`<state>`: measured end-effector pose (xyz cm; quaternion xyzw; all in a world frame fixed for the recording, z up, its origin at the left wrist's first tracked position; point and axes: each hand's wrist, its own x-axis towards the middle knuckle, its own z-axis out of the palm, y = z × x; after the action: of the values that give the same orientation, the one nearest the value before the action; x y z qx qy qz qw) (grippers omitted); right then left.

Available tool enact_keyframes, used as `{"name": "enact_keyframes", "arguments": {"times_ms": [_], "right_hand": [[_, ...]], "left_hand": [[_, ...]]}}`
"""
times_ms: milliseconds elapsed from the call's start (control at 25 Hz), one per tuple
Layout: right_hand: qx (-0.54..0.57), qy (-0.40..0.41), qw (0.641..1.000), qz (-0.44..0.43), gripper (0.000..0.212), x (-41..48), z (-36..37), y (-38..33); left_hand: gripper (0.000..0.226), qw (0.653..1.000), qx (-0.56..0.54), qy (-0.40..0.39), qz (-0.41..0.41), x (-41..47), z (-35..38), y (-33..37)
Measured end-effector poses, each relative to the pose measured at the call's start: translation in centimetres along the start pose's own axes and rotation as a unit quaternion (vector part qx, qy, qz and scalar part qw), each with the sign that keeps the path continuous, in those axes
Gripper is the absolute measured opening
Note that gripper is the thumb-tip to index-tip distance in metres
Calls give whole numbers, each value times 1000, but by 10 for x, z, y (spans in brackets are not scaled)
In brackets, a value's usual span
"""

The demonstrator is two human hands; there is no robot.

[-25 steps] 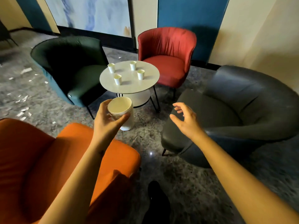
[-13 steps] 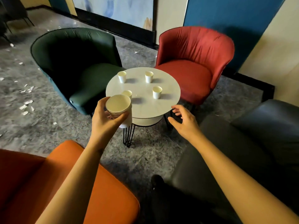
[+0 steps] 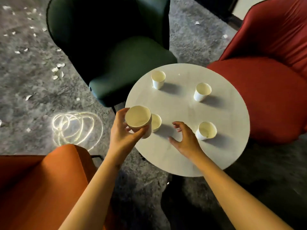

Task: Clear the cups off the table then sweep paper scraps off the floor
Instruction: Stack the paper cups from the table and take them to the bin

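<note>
My left hand [image 3: 122,135] grips a stack of white paper cups [image 3: 138,119] over the left edge of the round white table [image 3: 182,155]. Several single paper cups stand on the table: one at the back left [image 3: 158,79], one at the back right [image 3: 202,91], one at the front right [image 3: 206,132], and one [image 3: 157,122] partly hidden behind the stack. My right hand [image 3: 185,140] hovers over the table with its fingers spread and loosely bent, between the half-hidden cup and the front right cup, holding nothing. White paper scraps [image 3: 57,71] lie on the grey floor to the left.
A dark green armchair [image 3: 116,52] stands behind the table. A red armchair [image 3: 265,90] is at the right and an orange one [image 3: 41,188] at the near left. A bright light reflection [image 3: 74,127] shines on the floor. A dark seat edge [image 3: 274,188] lies at the lower right.
I have come up close and now look down on the table. My right hand has moved over the tabletop among the cups. The left hand still holds the stack.
</note>
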<state>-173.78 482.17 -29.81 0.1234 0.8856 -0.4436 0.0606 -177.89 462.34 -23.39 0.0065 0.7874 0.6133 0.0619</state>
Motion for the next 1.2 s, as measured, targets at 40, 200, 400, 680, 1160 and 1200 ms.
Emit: {"name": "enact_keyframes", "arguments": {"times_ms": [40,200,400,680,1160,1200], "right_hand": [[-8,-18,1000,0,60,24,4,7],[-33,-85,996,-19,83,95,35,30],[-30,-116,991,-56,65,125,72,40],[79,-91,993,-18,70,157,51,11],[107,124,981,106,78,296,61,20],[109,138,979,103,75,304,64,17]], "left_hand": [[67,1000,-4,12,-6,16,10,-7],[62,997,-35,63,-39,58,38,-43],[64,995,-29,47,-88,82,52,-79],[67,991,-39,-28,-121,124,57,-81],[55,990,-116,26,-74,256,44,-78],[55,989,-124,23,-72,260,45,-77]]}}
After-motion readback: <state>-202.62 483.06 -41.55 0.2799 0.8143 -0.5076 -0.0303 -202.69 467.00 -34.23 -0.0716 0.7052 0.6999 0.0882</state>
